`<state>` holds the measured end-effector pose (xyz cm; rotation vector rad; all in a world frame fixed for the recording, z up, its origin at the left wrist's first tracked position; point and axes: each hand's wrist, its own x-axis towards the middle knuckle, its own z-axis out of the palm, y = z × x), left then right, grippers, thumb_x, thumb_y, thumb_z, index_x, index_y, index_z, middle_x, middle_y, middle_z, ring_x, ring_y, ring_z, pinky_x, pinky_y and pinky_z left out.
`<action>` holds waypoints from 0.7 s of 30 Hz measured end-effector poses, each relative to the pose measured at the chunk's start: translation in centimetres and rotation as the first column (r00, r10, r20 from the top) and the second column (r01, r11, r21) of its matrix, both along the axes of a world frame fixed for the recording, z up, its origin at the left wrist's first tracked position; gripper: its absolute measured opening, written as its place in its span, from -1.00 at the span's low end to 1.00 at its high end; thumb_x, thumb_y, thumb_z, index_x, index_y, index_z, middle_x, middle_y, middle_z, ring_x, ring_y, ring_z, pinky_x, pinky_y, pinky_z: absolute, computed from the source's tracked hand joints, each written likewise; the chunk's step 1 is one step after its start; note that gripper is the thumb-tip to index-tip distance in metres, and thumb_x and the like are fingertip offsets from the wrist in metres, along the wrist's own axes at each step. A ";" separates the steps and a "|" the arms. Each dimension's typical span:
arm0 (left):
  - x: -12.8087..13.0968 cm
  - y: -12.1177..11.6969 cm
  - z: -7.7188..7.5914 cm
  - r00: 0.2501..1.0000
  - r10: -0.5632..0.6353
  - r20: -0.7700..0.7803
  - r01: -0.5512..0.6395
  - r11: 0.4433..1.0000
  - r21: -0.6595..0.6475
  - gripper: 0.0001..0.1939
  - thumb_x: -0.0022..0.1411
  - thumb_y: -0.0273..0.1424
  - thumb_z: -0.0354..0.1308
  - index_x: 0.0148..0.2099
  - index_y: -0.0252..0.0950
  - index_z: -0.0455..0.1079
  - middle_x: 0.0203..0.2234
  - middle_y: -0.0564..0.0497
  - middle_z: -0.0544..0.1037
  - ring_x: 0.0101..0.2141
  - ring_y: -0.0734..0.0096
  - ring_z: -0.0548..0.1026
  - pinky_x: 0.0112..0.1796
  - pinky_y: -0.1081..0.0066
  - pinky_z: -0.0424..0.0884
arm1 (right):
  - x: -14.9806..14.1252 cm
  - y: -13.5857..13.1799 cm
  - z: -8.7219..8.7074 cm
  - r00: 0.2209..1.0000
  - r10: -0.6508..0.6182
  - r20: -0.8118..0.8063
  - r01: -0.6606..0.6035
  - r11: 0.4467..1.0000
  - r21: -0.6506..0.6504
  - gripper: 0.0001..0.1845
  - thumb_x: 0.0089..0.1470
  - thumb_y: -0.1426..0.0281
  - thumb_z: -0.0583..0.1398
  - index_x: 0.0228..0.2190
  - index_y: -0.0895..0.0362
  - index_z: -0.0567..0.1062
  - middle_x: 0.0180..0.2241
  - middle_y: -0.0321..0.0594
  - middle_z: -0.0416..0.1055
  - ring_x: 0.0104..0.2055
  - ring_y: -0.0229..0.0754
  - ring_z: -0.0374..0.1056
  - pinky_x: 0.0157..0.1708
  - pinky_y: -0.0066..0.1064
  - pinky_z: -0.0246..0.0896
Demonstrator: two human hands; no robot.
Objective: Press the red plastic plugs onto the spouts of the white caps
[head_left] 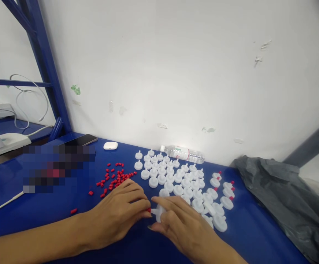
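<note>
My left hand (121,211) pinches a small red cap (148,210) between thumb and fingers. The cap meets the narrow tip of a white round plastic piece with a nozzle (159,212); whether it is seated on the tip I cannot tell. That piece is gripped on its round side by my right hand (181,223), fingers above and thumb below. Many loose red caps (121,178) lie beyond my left hand. Beyond and right of my right hand stand many white nozzle pieces (161,179), mostly nozzle up. Several at the right carry red caps (227,192).
A clear plastic bottle (185,153) lies by the wall, near a white earbud case (110,146) and a phone (84,140). A dark plastic bag (282,198) covers the right of the blue table (137,245). A blue metal frame (44,55) rises at left. One pixelated patch hides something.
</note>
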<state>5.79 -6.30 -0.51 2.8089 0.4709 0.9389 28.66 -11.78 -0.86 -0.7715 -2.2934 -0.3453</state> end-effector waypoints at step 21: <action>-1.0 2.5 0.8 0.884 0.424 -0.197 -0.381 0.898 0.221 -0.82 0.39 -0.40 0.02 -0.18 -0.29 0.44 -0.32 -0.10 0.46 -0.22 0.11 0.34 -0.18 0.15 0.28 | 8.0 3.0 2.9 0.920 -0.392 -0.015 0.390 0.918 -0.069 -0.69 0.36 0.44 0.02 0.05 0.08 0.43 -0.03 -0.05 0.48 -0.07 -0.06 0.46 -0.10 -0.21 0.41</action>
